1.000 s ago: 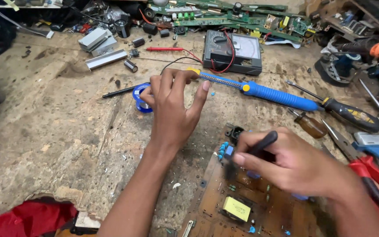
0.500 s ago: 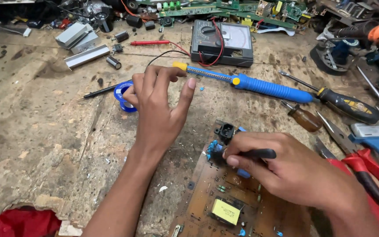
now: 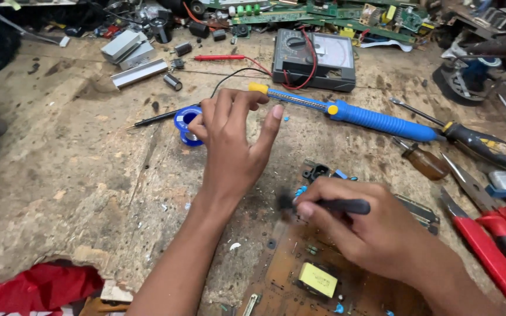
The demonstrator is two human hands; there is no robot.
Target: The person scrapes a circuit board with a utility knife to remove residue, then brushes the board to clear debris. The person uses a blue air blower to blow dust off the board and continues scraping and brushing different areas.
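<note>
The right hand is closed around a slim black-handled tool, likely a small brush, its blurred dark tip pressed to the upper edge of a brown circuit board lying at the near edge of the table. The board looks light, stiff and fragile; it is best held by its bare edges, away from the yellow transformer and the small blue parts. The left hand hovers with fingers loosely curled, gripping nothing I can make out, just beside a blue spool of solder wire. Behind it lie a blue-handled soldering iron and an analog multimeter, with screwdrivers and red-handled pliers to the right.
</note>
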